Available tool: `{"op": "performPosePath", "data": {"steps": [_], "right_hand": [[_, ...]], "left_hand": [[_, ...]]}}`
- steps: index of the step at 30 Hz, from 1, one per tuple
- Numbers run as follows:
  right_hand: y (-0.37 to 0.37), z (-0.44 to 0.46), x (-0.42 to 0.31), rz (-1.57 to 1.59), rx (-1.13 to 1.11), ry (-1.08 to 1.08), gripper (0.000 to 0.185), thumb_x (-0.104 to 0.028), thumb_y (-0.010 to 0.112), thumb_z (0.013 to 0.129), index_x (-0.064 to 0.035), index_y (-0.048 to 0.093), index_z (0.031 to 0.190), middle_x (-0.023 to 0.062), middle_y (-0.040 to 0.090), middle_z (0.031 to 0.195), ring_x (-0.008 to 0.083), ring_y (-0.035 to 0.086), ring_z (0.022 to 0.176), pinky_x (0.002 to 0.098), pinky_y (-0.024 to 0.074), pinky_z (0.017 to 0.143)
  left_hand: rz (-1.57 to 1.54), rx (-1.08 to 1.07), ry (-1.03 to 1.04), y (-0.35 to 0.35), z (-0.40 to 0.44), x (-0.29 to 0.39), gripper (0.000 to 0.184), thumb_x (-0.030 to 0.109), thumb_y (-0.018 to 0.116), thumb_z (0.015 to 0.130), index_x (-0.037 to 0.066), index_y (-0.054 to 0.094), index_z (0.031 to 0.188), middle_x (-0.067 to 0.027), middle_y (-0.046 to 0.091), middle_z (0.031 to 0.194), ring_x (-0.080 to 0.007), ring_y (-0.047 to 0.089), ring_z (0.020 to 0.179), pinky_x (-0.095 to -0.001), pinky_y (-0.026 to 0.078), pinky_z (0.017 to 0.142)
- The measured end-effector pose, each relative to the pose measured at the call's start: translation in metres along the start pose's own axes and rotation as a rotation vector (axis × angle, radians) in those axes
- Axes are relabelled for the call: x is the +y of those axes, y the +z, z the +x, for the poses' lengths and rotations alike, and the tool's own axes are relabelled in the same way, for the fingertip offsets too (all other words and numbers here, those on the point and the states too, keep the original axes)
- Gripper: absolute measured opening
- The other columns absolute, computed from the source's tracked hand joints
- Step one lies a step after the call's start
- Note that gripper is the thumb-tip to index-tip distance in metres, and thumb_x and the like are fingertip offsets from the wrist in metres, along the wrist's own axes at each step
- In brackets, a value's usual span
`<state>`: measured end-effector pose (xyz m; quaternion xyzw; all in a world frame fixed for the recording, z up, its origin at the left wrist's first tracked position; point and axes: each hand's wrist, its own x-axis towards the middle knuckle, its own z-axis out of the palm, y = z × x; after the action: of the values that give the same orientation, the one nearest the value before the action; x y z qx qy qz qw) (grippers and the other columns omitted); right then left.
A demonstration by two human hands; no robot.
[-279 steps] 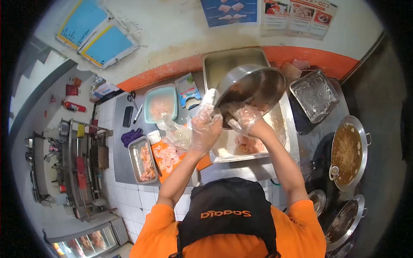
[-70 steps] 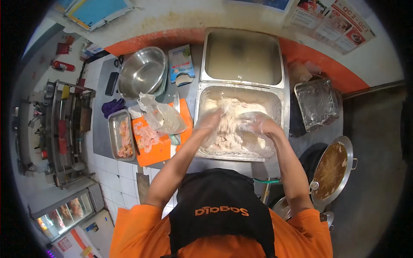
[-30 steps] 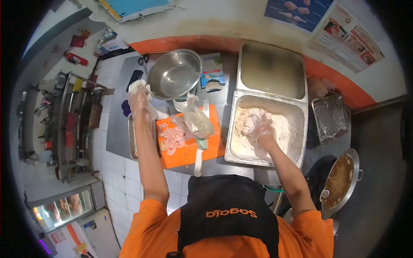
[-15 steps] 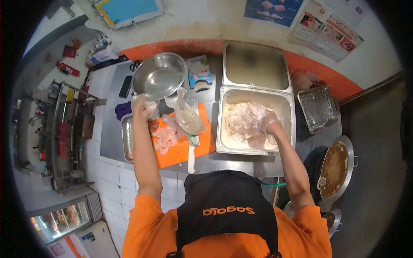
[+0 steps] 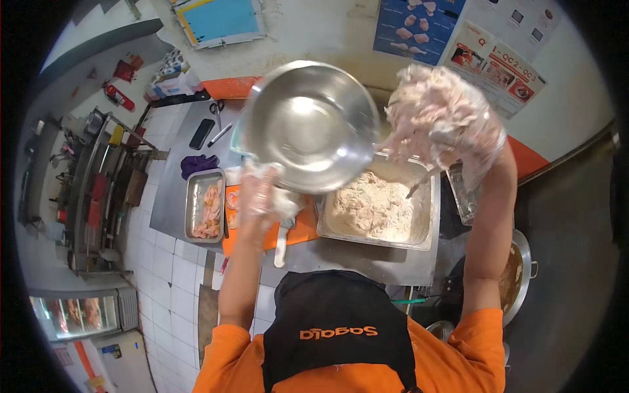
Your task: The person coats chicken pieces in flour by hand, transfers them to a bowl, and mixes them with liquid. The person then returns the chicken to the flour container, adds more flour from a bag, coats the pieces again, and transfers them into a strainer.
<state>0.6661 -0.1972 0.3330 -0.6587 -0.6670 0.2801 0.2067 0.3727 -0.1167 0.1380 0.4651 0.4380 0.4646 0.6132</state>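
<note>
We're reading "QC 2" on poster (image 5: pixel 495 65); left hand (image 5: pixel 258 196) gripping bowl (image 5: pixel 308 131), right hand (image 5: pixel 486 152) clutching coated meat (image 5: pixel 438 110) over its fingers, right of bowl.

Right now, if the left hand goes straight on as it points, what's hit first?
The steel bowl: the left hand is at its near rim, apparently gripping it. Depth beyond is unclear.

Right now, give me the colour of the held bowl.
The bowl is shiny silver, shown best in the head view.

There's one mixing bowl (image 5: pixel 308 128), one phone (image 5: pixel 202 133) and, partly hidden, at least one knife (image 5: pixel 280 247).
</note>
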Motion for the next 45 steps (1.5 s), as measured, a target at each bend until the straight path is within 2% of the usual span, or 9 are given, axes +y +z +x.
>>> {"op": "performPosePath", "data": {"steps": [6,11,20,22,27,31,37,40,45], "right_hand": [[-0.021,0.019,0.001,0.627,-0.265,-0.35,0.035,-0.015,0.059,0.09,0.0004,0.059,0.122,0.019,0.068,0.109,0.0261,0.068,0.092,0.0327,0.0553,0.078],[0.044,0.017,0.056,-0.433,0.34,-0.329,0.04,-0.01,0.074,0.076,-0.0044,0.065,0.115,0.0111,0.069,0.103,0.0169,0.066,0.089,0.0315,0.055,0.079],[0.049,-0.02,0.124,0.075,0.223,0.078,0.035,-0.007,0.071,0.076,-0.0025,0.065,0.11,0.0113,0.068,0.093,0.0204,0.066,0.082,0.0323,0.057,0.071],[0.086,-0.02,0.165,0.726,0.368,0.474,0.047,-0.009,0.072,0.077,-0.0013,0.057,0.121,0.0134,0.067,0.098,0.0226,0.066,0.084,0.0337,0.057,0.073],[0.167,-0.047,0.223,0.836,0.278,0.23,0.053,-0.012,0.073,0.082,-0.0023,0.054,0.13,0.0131,0.068,0.1,0.0182,0.067,0.076,0.0287,0.0544,0.063],[0.095,-0.034,0.157,0.343,0.247,0.34,0.014,-0.013,0.072,0.082,-0.0027,0.071,0.091,0.0078,0.07,0.073,0.0169,0.065,0.066,0.0293,0.053,0.062],[0.08,0.009,0.121,0.048,0.516,-0.18,0.027,-0.011,0.075,0.079,-0.0006,0.067,0.103,0.013,0.069,0.08,0.0247,0.065,0.066,0.0332,0.0551,0.068],[0.078,-0.006,0.16,0.559,0.182,0.288,0.03,-0.014,0.076,0.079,0.0006,0.066,0.104,0.0133,0.069,0.084,0.0248,0.066,0.072,0.0331,0.0544,0.071],[0.264,-0.031,0.326,-0.416,-0.286,0.4,0.046,-0.022,0.069,0.078,-0.002,0.056,0.117,0.0206,0.063,0.107,0.031,0.06,0.096,0.0377,0.049,0.086]], "left_hand": [[-0.19,-0.157,-0.377,0.061,-0.042,-0.075,0.026,0.001,0.059,0.088,-0.004,0.055,0.113,-0.01,0.064,0.093,-0.0178,0.063,0.077,-0.0331,0.056,0.066],[-0.182,-0.147,-0.363,0.074,-0.049,-0.072,0.021,-0.001,0.057,0.088,-0.005,0.056,0.109,-0.01,0.063,0.09,-0.0174,0.063,0.073,-0.0334,0.054,0.061],[-0.28,0.064,-0.233,0.07,-0.038,-0.085,0.018,0.003,0.054,0.09,-0.005,0.058,0.106,-0.0136,0.064,0.093,-0.0226,0.066,0.074,-0.035,0.057,0.059],[-0.243,0.041,-0.319,0.062,-0.031,-0.074,0.019,0.002,0.054,0.09,-0.005,0.058,0.107,-0.0129,0.064,0.093,-0.0224,0.066,0.073,-0.0345,0.058,0.059],[-0.169,-0.052,-0.338,0.049,-0.008,-0.066,0.021,0.003,0.055,0.09,-0.004,0.056,0.11,-0.013,0.064,0.093,-0.0215,0.067,0.073,-0.0328,0.059,0.057],[-0.083,-0.004,-0.068,0.061,-0.002,-0.065,0.024,0.003,0.054,0.09,-0.004,0.052,0.114,-0.0138,0.064,0.097,-0.0216,0.067,0.075,-0.0323,0.06,0.059],[-0.245,0.007,-0.31,0.053,0.006,-0.047,0.025,0.003,0.057,0.088,-0.003,0.053,0.111,-0.0134,0.064,0.096,-0.0229,0.067,0.076,-0.0325,0.059,0.062],[-0.369,0.051,-0.26,0.039,0.01,-0.05,0.024,0.004,0.059,0.088,-0.003,0.055,0.111,-0.0131,0.063,0.098,-0.0233,0.067,0.079,-0.0343,0.058,0.065],[-0.373,0.208,-0.143,0.013,0.007,-0.013,0.027,0.004,0.064,0.084,-0.002,0.058,0.11,-0.0107,0.064,0.1,-0.0226,0.066,0.087,-0.0331,0.057,0.073]]}}
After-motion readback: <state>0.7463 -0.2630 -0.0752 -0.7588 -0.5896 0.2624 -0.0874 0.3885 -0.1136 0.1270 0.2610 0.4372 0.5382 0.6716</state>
